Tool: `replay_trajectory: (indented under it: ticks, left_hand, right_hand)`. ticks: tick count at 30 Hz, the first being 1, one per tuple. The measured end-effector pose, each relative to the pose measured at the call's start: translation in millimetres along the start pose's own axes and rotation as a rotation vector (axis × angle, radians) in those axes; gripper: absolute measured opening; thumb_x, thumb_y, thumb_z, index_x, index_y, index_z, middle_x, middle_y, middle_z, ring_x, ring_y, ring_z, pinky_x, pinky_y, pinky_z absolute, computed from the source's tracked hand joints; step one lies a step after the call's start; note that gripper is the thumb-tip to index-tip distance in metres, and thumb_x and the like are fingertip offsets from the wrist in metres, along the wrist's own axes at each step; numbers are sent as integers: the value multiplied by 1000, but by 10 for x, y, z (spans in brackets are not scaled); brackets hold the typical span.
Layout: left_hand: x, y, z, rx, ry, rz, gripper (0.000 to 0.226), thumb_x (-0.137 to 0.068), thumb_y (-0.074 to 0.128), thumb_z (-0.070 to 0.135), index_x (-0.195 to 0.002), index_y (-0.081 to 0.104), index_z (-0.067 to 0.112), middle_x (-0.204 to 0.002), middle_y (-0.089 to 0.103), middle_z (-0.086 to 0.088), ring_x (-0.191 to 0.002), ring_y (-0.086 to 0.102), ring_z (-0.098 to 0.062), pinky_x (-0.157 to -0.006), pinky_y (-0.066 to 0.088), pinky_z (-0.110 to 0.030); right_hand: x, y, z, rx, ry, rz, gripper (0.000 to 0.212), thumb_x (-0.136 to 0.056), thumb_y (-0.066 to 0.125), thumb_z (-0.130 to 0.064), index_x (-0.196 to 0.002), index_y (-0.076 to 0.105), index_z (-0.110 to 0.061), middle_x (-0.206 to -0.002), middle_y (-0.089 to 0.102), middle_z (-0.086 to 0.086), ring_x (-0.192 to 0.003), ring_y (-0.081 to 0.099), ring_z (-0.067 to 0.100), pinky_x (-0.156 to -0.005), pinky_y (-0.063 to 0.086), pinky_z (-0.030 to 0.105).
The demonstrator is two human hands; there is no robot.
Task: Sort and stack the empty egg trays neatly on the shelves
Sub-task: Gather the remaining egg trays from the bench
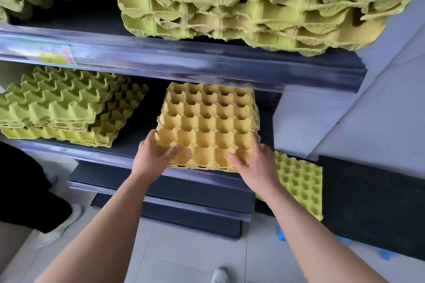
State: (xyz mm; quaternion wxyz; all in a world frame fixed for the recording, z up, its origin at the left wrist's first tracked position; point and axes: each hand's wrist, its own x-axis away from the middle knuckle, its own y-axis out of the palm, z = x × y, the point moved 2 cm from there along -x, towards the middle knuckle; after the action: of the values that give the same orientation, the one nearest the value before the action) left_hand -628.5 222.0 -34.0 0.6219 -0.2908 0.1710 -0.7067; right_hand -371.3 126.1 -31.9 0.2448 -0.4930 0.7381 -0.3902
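Yellow-orange pulp marks the yellow tray stack (pixel 207 126), which sits on the right part of the middle shelf (pixel 96 153). Its long axis runs near to far, and its near edge juts over the shelf lip. The left hand (pixel 154 156) grips the near-left corner and the right hand (pixel 255 161) the near-right one, thumbs on top and fingers wrapped along the side edges. Both hands are equally close, with the stack lying straight ahead of the fingers, so a level push away looks due. A green stack (pixel 69 110) lies well apart on the left.
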Motion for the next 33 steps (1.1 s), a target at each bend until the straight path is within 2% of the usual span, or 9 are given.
replay_trajectory:
  ticks: [5, 9, 11, 14, 19, 22, 26, 33]
  left_hand:
    - [-206, -1, 30, -9, 3, -15, 60, -70, 70, 62, -121, 46, 41, -113, 65, 5, -101, 63, -16, -88, 52, -43]
    - [-351, 44, -47, -13, -11, -39, 63, -81, 72, 44, -134, 44, 25, -109, 64, 7, -100, 62, -18, -88, 48, -38]
    - [-397, 57, -105, -30, -30, -64, 66, -78, 72, 52, -132, 43, 27, -112, 64, 5, -103, 63, -19, -91, 50, -41]
    - [-530, 87, -258, -96, -42, -77, 82, -61, 63, 77, -129, 43, 35, -117, 63, 0, -106, 61, -21, -89, 52, -47]
    - [-503, 91, -185, -262, -15, -69, 73, -80, 58, 64, -137, 39, 24, -130, 50, -11, -118, 46, -33, -94, 44, -48]
    - [-431, 72, -88, -440, 104, 14, 65, -88, 51, 58, -139, 41, 19, -138, 45, -11, -122, 44, -35, -100, 37, -47]
    - [-283, 126, 155, -578, 365, 40, 57, -93, 48, 50, -140, 45, 17, -141, 46, -7, -125, 42, -31, -103, 32, -41]
    - [129, 597, 682, -626, 666, -108, 51, -96, 48, 42, -140, 48, 17, -142, 49, -3, -128, 42, -32, -104, 31, -41]
  right_hand:
    - [-163, 90, -81, 14, 31, -60, 93, -83, 46, -68, -152, 1, -26, -143, 30, 17, -132, 25, 34, -103, 32, 44]
    - [-268, 240, -62, 51, 46, -102, 94, -82, 43, -72, -152, 1, -26, -145, 29, 19, -135, 23, 37, -108, 28, 48]
    - [-269, 312, -47, 72, 67, -130, 94, -81, 42, -73, -152, 0, -27, -147, 27, 19, -137, 22, 39, -108, 29, 48]
    - [-266, 371, -19, 100, 89, -142, 93, -82, 41, -73, -152, 0, -27, -147, 28, 19, -136, 24, 39, -107, 31, 46]
    - [-255, 369, -62, 152, 89, -96, 88, -84, 42, -69, -152, 9, -23, -142, 37, 17, -131, 33, 36, -106, 32, 43]
    - [-202, 284, -137, 190, 56, 1, 75, -88, 45, -61, -148, 26, -20, -139, 42, 14, -127, 39, 32, -103, 37, 41]
    - [-39, 108, -126, 219, -14, 148, 55, -90, 56, -39, -137, 48, -13, -132, 52, 11, -119, 50, 30, -97, 43, 37]
    - [417, -177, 306, 277, 92, 293, 45, -87, 64, -23, -127, 57, -3, -130, 57, 16, -121, 52, 32, -99, 44, 39]
